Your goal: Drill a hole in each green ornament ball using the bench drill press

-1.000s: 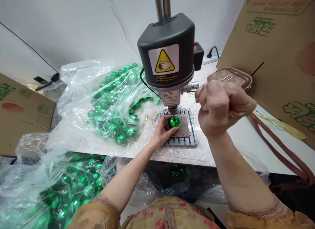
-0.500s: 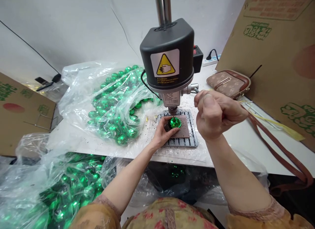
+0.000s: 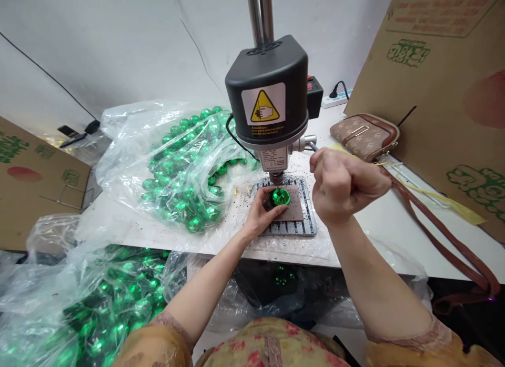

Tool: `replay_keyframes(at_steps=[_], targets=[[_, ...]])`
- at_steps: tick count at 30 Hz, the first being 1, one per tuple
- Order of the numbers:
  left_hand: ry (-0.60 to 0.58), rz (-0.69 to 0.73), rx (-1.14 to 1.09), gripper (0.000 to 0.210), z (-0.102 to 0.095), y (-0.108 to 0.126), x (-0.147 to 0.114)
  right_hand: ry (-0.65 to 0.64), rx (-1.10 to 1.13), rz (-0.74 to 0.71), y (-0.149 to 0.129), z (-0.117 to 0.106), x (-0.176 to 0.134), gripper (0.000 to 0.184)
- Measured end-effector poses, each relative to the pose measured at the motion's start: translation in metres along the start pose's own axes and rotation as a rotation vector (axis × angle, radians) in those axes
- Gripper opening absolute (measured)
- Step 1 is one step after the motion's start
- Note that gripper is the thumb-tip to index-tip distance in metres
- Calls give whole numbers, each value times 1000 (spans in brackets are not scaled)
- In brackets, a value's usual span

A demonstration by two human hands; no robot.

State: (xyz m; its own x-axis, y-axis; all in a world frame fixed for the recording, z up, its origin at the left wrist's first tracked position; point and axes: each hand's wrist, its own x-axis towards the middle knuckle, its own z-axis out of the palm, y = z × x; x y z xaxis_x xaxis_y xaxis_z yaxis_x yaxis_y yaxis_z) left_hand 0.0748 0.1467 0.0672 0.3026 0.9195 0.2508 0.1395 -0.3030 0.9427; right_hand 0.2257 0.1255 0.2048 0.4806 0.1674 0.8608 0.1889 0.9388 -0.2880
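Head view: bagged balls and purse flank drill, left hand pinching green ball, right hand gripping lever

The left hand curves into a C; the right hand clenches tightly.

Drill press: col. cut off up top. Lever R of press: grip hidden in R hand. Bit below press: tip hidden, depth in green faceted ball unclear. Rating lbl on press: print too small. Cardbd box R of press: cut off.
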Motion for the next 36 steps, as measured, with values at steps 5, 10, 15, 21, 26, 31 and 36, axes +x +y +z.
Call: replay_keyframes(at_steps=[5, 10, 15, 21, 26, 31, 36], targets=[[144, 64, 176, 47, 4, 10, -6, 5, -61, 240, -10, 18, 41, 48], [223, 530, 486, 48, 8, 25, -67, -35, -90, 300, -8, 22, 57, 50], [-314, 972, 882, 31, 10, 10, -137, -44, -78, 283, -6, 20, 53, 50], [-380, 914, 787, 29, -1, -7, -142, 18, -34, 218, -3, 18, 48, 45], [43, 532, 740, 23, -51, 12, -57, 11, -71, 212, -6, 17, 46, 45], [180, -222, 1178, 41, -106, 19, 68, 4, -53, 228, -10, 18, 46, 45], [88, -444, 1301, 47, -120, 8, 124, 1, -31, 213, -8, 17, 44, 45]])
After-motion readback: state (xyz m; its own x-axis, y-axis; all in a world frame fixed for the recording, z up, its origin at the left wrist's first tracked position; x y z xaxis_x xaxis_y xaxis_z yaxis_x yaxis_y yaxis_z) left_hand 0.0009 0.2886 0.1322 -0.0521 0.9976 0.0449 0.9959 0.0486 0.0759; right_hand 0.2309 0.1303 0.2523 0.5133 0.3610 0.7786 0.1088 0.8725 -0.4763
